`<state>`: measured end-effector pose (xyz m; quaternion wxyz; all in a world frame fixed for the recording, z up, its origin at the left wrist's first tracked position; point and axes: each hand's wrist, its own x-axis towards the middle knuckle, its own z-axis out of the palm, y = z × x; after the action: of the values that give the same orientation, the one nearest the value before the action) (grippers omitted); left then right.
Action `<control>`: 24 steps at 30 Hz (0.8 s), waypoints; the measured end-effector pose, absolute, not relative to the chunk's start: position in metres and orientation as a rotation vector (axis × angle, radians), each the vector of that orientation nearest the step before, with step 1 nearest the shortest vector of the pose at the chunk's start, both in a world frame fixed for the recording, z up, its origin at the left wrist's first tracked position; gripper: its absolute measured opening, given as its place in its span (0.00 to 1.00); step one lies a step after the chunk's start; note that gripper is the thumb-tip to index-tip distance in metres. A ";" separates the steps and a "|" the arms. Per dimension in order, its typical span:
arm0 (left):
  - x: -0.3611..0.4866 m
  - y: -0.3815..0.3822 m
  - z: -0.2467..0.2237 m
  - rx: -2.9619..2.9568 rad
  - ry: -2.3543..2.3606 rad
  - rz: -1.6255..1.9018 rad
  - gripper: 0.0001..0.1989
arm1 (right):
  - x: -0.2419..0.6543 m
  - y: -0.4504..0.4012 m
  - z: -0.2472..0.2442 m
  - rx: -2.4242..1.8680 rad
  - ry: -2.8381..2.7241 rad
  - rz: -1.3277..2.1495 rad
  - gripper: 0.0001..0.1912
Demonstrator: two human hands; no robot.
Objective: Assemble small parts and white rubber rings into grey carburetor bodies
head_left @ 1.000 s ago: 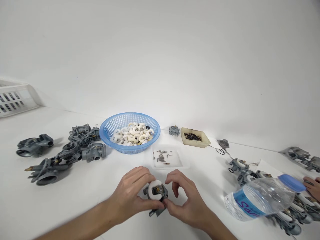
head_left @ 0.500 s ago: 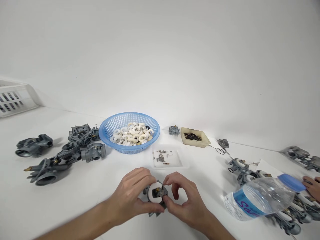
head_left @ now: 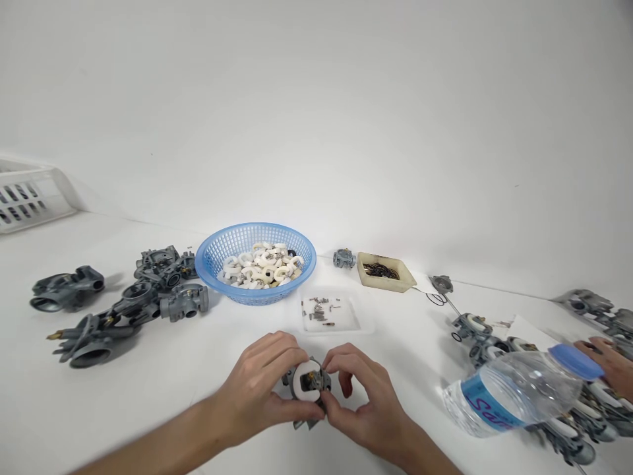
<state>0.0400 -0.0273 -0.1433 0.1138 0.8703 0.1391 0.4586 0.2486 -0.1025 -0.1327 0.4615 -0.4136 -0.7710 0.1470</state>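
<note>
A grey metal carburetor body with a white C-shaped float (head_left: 299, 382) on top is at the near middle of the table. My left hand (head_left: 270, 379) grips it from the left, index finger at the float's upper edge and thumb along the near side. From the right, my right hand (head_left: 363, 396) closes thumb and index finger on the body's right edge. Just beyond my hands lies a shallow clear tray (head_left: 351, 316) with small pins and springs. A blue basket (head_left: 208, 280) behind holds several white floats.
Grey carburetor bodies (head_left: 185, 302) lie at left, and more with floats (head_left: 472, 324) at right. A water bottle (head_left: 499, 396) lies near another person's hand (head_left: 613, 366). Behind are a tray of black rings (head_left: 395, 284) and a white crate (head_left: 39, 198).
My right fingers have shifted slightly at the body's right edge. The other person's hand has moved left, closer to the bottle cap. My left hand has hardly moved.
</note>
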 end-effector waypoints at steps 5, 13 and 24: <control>0.040 -0.027 -0.143 2.545 0.407 1.349 0.23 | 0.252 -0.104 -0.133 -1.006 -1.951 0.375 0.22; 0.040 -0.027 -0.144 2.533 0.413 1.369 0.23 | 0.252 -0.103 -0.131 -1.005 -1.939 0.359 0.24; 0.040 -0.026 -0.141 2.536 0.374 1.331 0.26 | 0.249 -0.105 -0.132 -1.013 -1.879 0.362 0.24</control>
<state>0.0402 -0.0265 -0.1410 0.1262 0.8709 0.1286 0.4571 0.2488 -0.1050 -0.1320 0.4690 -0.4131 -0.7665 0.1476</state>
